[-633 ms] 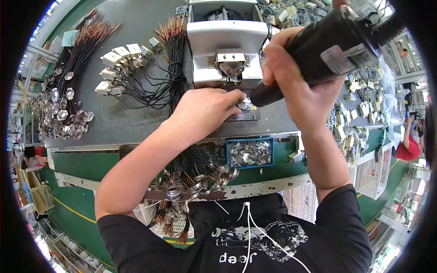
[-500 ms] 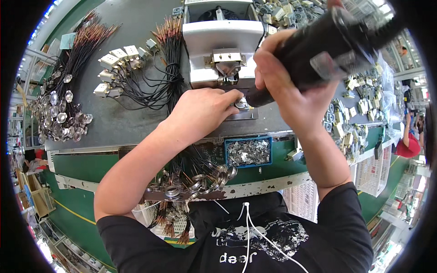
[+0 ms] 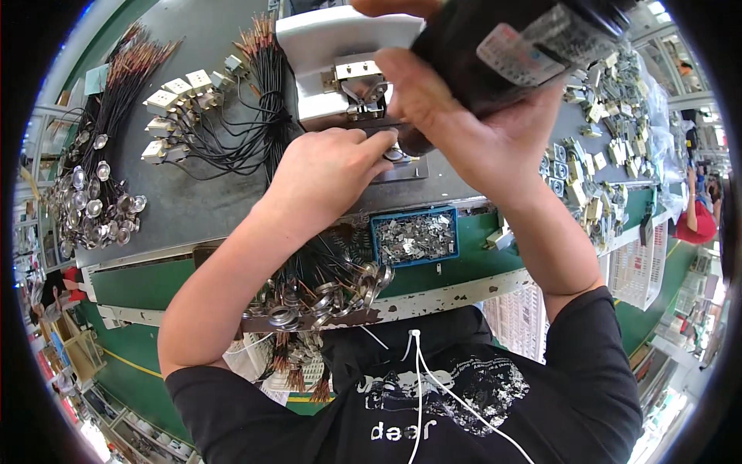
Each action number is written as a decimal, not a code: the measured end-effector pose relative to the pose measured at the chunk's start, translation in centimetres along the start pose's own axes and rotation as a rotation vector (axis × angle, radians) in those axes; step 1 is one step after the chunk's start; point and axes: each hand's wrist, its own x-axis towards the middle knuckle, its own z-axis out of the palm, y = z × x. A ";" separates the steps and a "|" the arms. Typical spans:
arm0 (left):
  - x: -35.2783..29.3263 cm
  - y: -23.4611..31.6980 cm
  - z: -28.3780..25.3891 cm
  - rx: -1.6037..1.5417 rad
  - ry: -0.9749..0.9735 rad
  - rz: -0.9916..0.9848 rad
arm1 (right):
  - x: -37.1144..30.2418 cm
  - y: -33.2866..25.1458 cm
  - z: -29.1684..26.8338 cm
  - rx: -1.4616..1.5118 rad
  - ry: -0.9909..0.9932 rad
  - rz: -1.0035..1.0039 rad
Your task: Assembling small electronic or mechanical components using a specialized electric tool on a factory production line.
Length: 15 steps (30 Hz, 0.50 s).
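Note:
My right hand [image 3: 495,147] is wrapped round a thick black power screwdriver [image 3: 487,58], tilted with its narrow nose down toward the bench. That nose meets a small round metal part [image 3: 396,154] on a flat steel block [image 3: 406,172]. Thumb and forefinger of my left hand [image 3: 328,174] close on the part from the left, and my fingers hide some of it. The driver's very tip is out of sight behind my hands. Just beyond stands a silver machine [image 3: 318,108] with a small metal head.
Black cables with copper-coloured ends [image 3: 270,108] and white terminal blocks [image 3: 199,80] lie left. Farther left are cables with round metal ends [image 3: 93,189]. A blue tray [image 3: 416,263] of metal pieces sits near the front edge. Many small parts [image 3: 595,162] cover the right side.
The view has shifted, so the bench appears farther left and higher. The screwdriver's body now leans closer to the camera. Both hands keep their grips at the steel block.

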 end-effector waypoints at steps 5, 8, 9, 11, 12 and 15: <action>-0.2 3.1 -1.2 0.109 0.109 0.203 | 1.5 -3.7 -3.0 0.380 0.005 -0.083; -1.4 4.5 0.3 0.004 -0.348 0.332 | 0.9 -7.8 0.1 -0.052 0.328 0.223; -1.5 4.6 1.1 0.001 -0.487 0.355 | 1.6 -6.7 -0.8 -0.043 0.320 0.212; -1.0 5.4 1.4 0.075 -0.463 0.408 | 3.3 -3.5 -4.0 -0.389 -0.079 -0.257; -1.2 5.3 1.7 0.131 -0.451 0.455 | 3.5 -2.0 -1.3 -0.192 0.088 -0.274; -1.8 4.0 2.4 -0.057 -0.244 0.482 | 3.1 -3.2 3.6 -0.017 0.330 -0.039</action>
